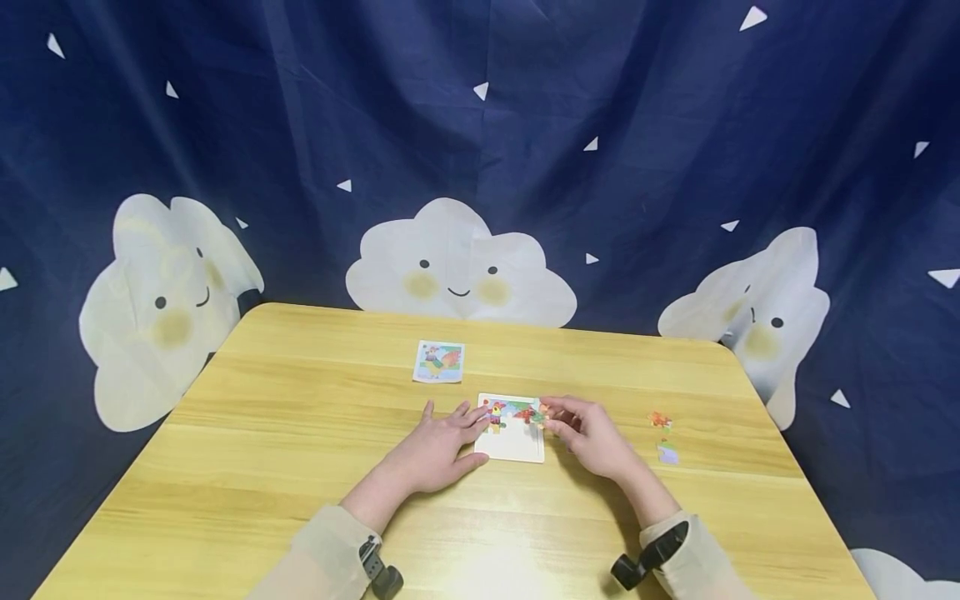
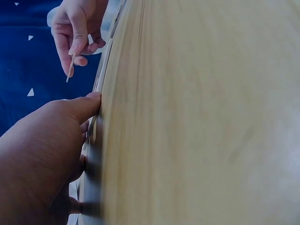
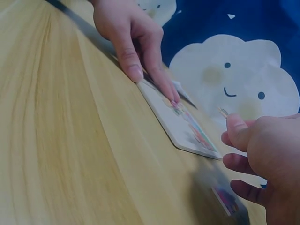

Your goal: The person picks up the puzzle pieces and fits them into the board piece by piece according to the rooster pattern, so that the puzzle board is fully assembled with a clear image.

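A white jigsaw board (image 1: 517,447) lies on the table, its upper part filled with colourful pieces and its lower part bare white. My left hand (image 1: 438,450) rests at the board's left side with fingers spread, its fingertips on the pieces and its thumb at the edge. Over the board's right edge, my right hand (image 1: 592,437) pinches a small jigsaw piece (image 3: 222,112) between thumb and forefinger. In the left wrist view this thin piece (image 2: 71,69) appears edge-on, held above the board. Its printed face is partly hidden by the fingers.
Behind the board lies a square picture card (image 1: 438,363) of a rooster. Loose pieces lie to the right: an orange one (image 1: 660,420) and a purple one (image 1: 667,454). Another loose piece (image 3: 226,200) lies below my right hand. A dark blue curtain (image 1: 480,150) hangs behind the wooden table (image 1: 300,400).
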A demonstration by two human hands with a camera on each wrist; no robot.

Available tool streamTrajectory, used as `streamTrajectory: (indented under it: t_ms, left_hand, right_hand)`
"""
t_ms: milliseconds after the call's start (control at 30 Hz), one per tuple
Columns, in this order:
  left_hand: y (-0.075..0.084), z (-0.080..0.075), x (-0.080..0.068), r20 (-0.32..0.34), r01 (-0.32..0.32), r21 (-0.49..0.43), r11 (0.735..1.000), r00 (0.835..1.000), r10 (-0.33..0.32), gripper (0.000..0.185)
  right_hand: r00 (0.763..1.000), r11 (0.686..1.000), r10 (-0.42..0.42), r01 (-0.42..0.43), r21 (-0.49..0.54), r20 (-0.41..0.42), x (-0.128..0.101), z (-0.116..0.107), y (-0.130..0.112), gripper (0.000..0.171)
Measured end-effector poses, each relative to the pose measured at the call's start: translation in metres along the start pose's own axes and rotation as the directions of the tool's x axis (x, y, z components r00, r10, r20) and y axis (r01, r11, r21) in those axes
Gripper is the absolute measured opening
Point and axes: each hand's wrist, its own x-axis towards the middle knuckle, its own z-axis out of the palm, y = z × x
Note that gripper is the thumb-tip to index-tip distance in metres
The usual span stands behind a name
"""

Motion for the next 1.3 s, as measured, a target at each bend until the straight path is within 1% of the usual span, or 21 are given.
streamTrajectory:
  t_ms: [133, 333, 567, 767, 933, 1167, 1300]
  left_hand:
    - [0.001, -0.001, -0.001, -0.006, -0.004, -0.007, 1.000, 1.000, 0.004, 0.064]
    - [0.000, -0.001, -0.001, -0.014, -0.006, -0.007, 1.000, 1.000, 0.006, 0.064]
    - [-0.001, -0.001, 0.000, -0.006, 0.003, -0.007, 1.000, 1.000, -0.003, 0.064]
    - [-0.001, 0.000, 0.000, 0.000, 0.008, -0.002, 1.000, 1.000, -0.008, 0.065]
    - [-0.001, -0.001, 0.000, -0.002, 0.006, -0.003, 1.000, 1.000, -0.006, 0.065]
    - [0.000, -0.002, -0.001, -0.001, 0.006, -0.006, 1.000, 1.000, -0.006, 0.065]
    - [0.000, -0.002, -0.001, -0.006, 0.000, -0.004, 1.000, 1.000, 0.000, 0.065]
  right_hand:
    - [1.000, 0.999, -0.018, 0.018, -0.033, -0.004, 0.002, 0.005, -0.002, 0.034]
    - [1.000, 0.999, -0.030, 0.029, -0.040, -0.005, 0.005, 0.011, -0.002, 0.033]
    - [0.998, 0.996, -0.062, 0.062, -0.061, 0.002, 0.008, 0.017, -0.003, 0.032]
    - [0.997, 0.988, -0.076, 0.077, -0.134, 0.012, 0.010, 0.023, -0.002, 0.031]
    - [0.994, 0.975, -0.112, 0.111, -0.191, 0.004, 0.011, 0.028, -0.001, 0.032]
    - [0.997, 0.962, -0.077, 0.076, -0.264, 0.004, 0.012, 0.034, -0.003, 0.032]
    - [0.997, 0.954, -0.070, 0.070, -0.291, 0.013, 0.012, 0.036, -0.005, 0.034]
